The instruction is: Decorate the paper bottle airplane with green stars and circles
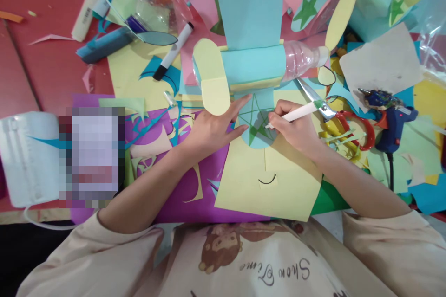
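My right hand (296, 125) grips a white marker (301, 112), its tip at a green star outline (257, 123) partly coloured in. The star is drawn on the rounded end of a light blue paper strip (256, 143). With fingers spread, my left hand (218, 127) rests at the strip's left edge. The strip lies over a yellow paper sheet (292, 195). Just beyond my hands is a clear plastic bottle (299, 59) wrapped in light blue paper, with cream rounded paper pieces (215, 95) at its left end.
Red-handled scissors (355, 130) and a blue glue gun (393, 127) lie to the right. A black-and-white marker (173, 51) and several other markers lie at the upper left. A white box-like device (29, 160) sits at the far left. Paper scraps (149, 141) cover much of the red table (35, 69).
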`<state>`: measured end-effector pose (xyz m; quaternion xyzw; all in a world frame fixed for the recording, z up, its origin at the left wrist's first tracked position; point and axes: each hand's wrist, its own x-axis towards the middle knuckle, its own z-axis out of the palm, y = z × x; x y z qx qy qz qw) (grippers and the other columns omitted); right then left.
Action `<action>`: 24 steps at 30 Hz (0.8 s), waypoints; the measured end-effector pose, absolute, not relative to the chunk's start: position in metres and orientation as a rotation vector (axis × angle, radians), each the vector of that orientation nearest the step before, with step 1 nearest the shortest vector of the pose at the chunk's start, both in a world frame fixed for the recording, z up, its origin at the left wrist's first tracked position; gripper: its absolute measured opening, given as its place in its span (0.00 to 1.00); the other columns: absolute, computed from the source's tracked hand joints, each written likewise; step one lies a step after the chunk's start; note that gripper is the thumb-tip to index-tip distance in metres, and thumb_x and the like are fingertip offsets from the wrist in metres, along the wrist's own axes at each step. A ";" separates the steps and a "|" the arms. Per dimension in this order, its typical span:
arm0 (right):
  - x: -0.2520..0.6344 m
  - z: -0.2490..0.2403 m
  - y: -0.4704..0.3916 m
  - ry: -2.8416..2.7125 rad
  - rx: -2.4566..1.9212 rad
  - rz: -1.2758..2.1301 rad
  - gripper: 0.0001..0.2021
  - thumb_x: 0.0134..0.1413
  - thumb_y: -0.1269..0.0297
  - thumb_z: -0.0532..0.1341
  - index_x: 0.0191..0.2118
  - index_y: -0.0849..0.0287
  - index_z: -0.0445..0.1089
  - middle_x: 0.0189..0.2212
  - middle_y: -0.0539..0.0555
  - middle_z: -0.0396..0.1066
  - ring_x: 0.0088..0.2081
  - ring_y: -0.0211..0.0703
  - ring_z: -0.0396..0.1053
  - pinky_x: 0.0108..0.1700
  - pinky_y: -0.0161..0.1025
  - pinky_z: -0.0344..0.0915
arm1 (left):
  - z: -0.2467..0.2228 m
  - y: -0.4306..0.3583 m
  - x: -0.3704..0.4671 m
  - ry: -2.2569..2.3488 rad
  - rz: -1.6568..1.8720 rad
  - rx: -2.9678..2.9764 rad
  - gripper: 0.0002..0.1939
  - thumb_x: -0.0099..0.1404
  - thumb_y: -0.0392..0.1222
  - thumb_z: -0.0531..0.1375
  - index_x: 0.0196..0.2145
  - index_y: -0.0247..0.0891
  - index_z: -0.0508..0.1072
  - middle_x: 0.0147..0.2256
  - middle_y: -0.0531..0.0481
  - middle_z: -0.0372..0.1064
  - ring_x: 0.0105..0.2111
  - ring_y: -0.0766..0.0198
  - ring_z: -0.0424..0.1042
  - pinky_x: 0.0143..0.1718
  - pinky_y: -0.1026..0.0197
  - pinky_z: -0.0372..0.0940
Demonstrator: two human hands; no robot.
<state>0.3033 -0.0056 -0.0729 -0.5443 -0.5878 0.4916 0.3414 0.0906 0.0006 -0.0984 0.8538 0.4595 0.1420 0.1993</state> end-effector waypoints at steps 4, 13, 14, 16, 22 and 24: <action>0.304 -0.074 -0.006 -1.580 -1.423 1.259 0.17 0.53 0.68 0.57 0.19 0.56 0.49 0.16 0.43 0.47 0.21 0.30 0.48 0.24 0.36 0.46 | -0.099 0.001 0.090 1.289 0.407 2.385 0.28 0.68 0.45 0.55 0.64 0.41 0.56 0.32 0.53 0.66 0.33 0.65 0.67 0.30 0.67 0.59; 0.303 -0.074 -0.005 -1.617 -1.469 1.236 0.17 0.54 0.68 0.58 0.20 0.56 0.49 0.17 0.43 0.48 0.21 0.31 0.48 0.25 0.36 0.47 | -0.099 0.001 0.090 1.278 0.417 2.375 0.29 0.67 0.44 0.56 0.64 0.40 0.57 0.31 0.53 0.65 0.31 0.65 0.66 0.30 0.67 0.59; 0.303 -0.073 -0.005 -1.626 -1.469 1.232 0.17 0.54 0.69 0.58 0.20 0.56 0.49 0.17 0.43 0.47 0.22 0.31 0.48 0.26 0.36 0.46 | -0.099 0.001 0.090 1.280 0.417 2.371 0.29 0.67 0.44 0.56 0.64 0.40 0.58 0.31 0.53 0.65 0.31 0.65 0.66 0.30 0.67 0.59; 0.303 -0.073 -0.005 -1.639 -1.463 1.230 0.17 0.53 0.69 0.57 0.20 0.56 0.49 0.18 0.43 0.46 0.22 0.31 0.47 0.26 0.37 0.45 | -0.099 0.001 0.090 1.281 0.414 2.360 0.29 0.67 0.43 0.56 0.64 0.41 0.58 0.31 0.53 0.65 0.31 0.65 0.66 0.29 0.67 0.58; 0.303 -0.072 -0.003 -1.683 -1.472 1.222 0.16 0.49 0.71 0.56 0.19 0.56 0.47 0.18 0.43 0.42 0.22 0.31 0.43 0.26 0.38 0.40 | -0.098 0.001 0.091 1.284 0.397 2.349 0.29 0.67 0.44 0.55 0.64 0.41 0.57 0.31 0.53 0.66 0.31 0.65 0.65 0.28 0.67 0.57; 0.304 -0.071 -0.003 -1.701 -1.477 1.242 0.16 0.48 0.72 0.56 0.19 0.56 0.46 0.17 0.43 0.42 0.22 0.31 0.42 0.25 0.38 0.39 | -0.098 0.001 0.091 1.276 0.411 2.369 0.28 0.67 0.44 0.55 0.64 0.41 0.57 0.31 0.53 0.65 0.31 0.66 0.65 0.29 0.67 0.58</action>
